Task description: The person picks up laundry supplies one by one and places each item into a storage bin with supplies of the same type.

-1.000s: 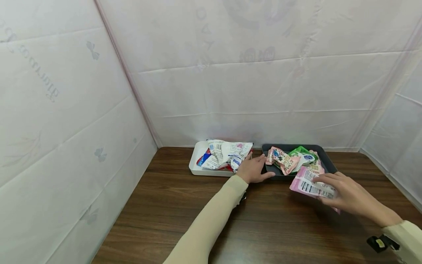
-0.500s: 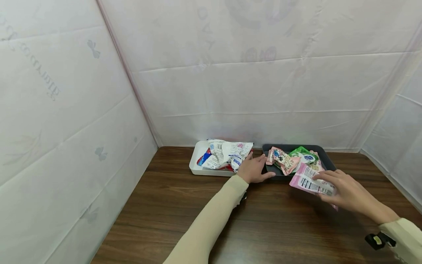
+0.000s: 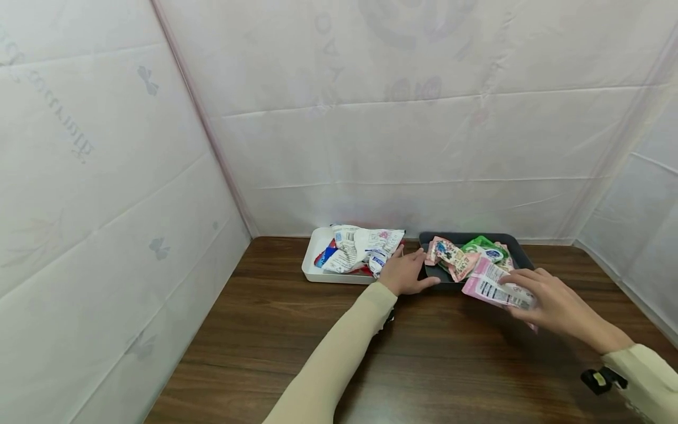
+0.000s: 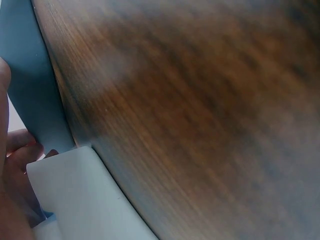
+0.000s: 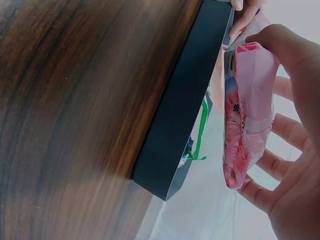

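In the head view my right hand [image 3: 553, 303] holds a pink snack bag [image 3: 492, 288] by thumb and fingers, tilted just in front of the dark tray's right half. The right wrist view shows the bag edge-on, gripped between thumb and fingertips, above the wall of the dark tray [image 5: 170, 110]. My left hand [image 3: 402, 274] lies with spread fingers across the gap between the trays. Its fingers reach the right end of the white tray [image 3: 333, 278], and the thumb extends along the dark tray's front. The left wrist view shows only part of that hand.
Inside the dark tray lie a peach-coloured packet [image 3: 452, 257] and a green and white packet [image 3: 484, 250], with another peach one partly hidden. The white tray holds a crumpled white bag [image 3: 360, 244] over a blue and red packet [image 3: 325, 253]. A pale sheet wall [image 3: 402, 147] stands behind.
My right hand has shifted slightly left and up with the pink bag, closer to the dark tray. The left hand keeps its place.
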A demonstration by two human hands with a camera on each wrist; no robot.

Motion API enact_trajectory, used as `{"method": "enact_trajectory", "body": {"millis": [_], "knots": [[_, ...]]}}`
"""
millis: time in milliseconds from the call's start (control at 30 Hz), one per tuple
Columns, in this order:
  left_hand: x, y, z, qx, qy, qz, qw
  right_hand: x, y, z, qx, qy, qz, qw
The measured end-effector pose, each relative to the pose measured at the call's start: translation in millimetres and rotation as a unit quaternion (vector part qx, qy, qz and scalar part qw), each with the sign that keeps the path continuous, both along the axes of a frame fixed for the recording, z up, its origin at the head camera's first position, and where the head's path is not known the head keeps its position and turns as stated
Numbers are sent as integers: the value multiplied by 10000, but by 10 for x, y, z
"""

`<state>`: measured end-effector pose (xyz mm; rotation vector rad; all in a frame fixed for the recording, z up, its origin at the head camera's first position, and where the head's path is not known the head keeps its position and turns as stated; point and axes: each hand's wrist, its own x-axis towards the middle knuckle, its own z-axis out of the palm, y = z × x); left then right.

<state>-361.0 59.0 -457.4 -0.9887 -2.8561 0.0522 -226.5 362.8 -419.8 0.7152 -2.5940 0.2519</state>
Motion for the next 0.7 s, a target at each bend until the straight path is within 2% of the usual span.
{"method": "enact_trajectory", "body": {"millis": [700], "knots": [[-9, 6, -8, 12, -52, 22, 10000, -105, 21, 30, -29, 11, 39, 10000]]}}
